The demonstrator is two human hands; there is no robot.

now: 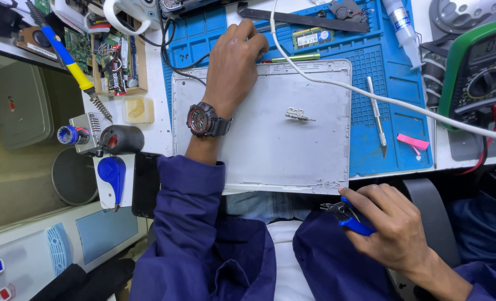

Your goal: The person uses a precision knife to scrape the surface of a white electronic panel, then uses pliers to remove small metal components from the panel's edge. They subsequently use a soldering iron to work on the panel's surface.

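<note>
A silver laptop bottom cover [276, 139] lies flat on a blue work mat [393, 83]. My left hand [234, 61], with a dark wristwatch [206, 120], rests on the cover's far left corner, fingers curled on its edge. My right hand [390, 223] is below the cover's near right corner, closed around blue-handled pliers [348, 217] whose jaws point at that corner. A small metal hinge bracket [299, 115] lies loose on the middle of the cover.
A white cable [370, 95] crosses the cover and mat. A craft knife [377, 117], pink eraser-like piece [413, 142], memory module [312, 38] and glue tube [401, 25] lie on the mat. A green multimeter [479, 72] stands at right, a soldering iron [72, 61] at left.
</note>
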